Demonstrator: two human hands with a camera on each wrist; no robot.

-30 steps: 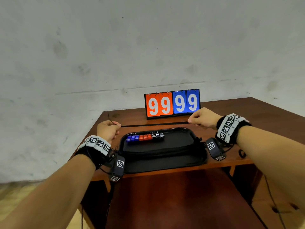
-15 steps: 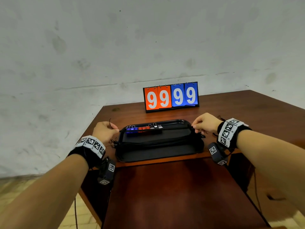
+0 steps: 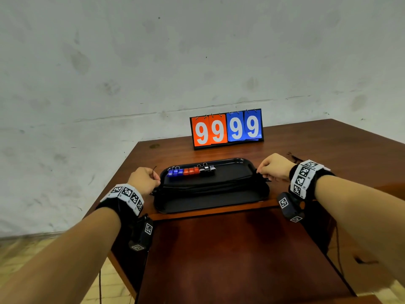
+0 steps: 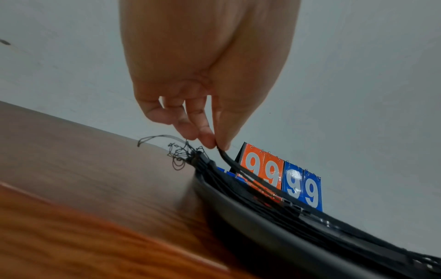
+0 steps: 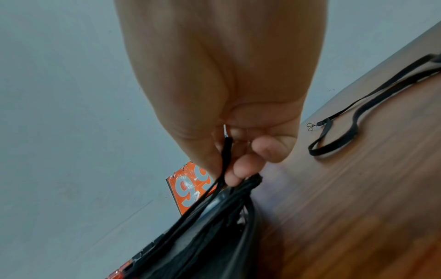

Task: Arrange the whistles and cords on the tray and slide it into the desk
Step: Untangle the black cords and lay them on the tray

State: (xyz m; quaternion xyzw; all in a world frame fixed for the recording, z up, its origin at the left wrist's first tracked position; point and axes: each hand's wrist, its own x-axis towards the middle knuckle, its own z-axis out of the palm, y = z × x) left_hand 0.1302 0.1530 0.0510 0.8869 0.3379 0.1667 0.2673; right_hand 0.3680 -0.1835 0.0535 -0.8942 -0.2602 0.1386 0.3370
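A black tray [image 3: 210,200] sits on the desk near its front edge. Blue, red and black whistles [image 3: 190,171] lie in a row at its back left. A bundle of black cords [image 3: 210,185] stretches across its middle. My left hand [image 3: 144,179] pinches one end of a black cord [image 4: 229,158] at the tray's left rim, above the other cord ends [image 4: 203,160]. My right hand [image 3: 274,166] pinches the cord's other end [image 5: 225,154] at the tray's right rim [image 5: 214,205]. The cord hangs taut just above the bundle.
A flip scoreboard [image 3: 226,128] showing 9999 stands at the back of the desk [image 3: 328,145]. Another black cord [image 5: 353,120] lies loose on the desk, right of my right hand. A lower wooden surface [image 3: 230,260] extends in front of the desk edge.
Both hands carried the stretched cord from behind the tray toward me, lowering it over the cord bundle on the tray. My head moved back.
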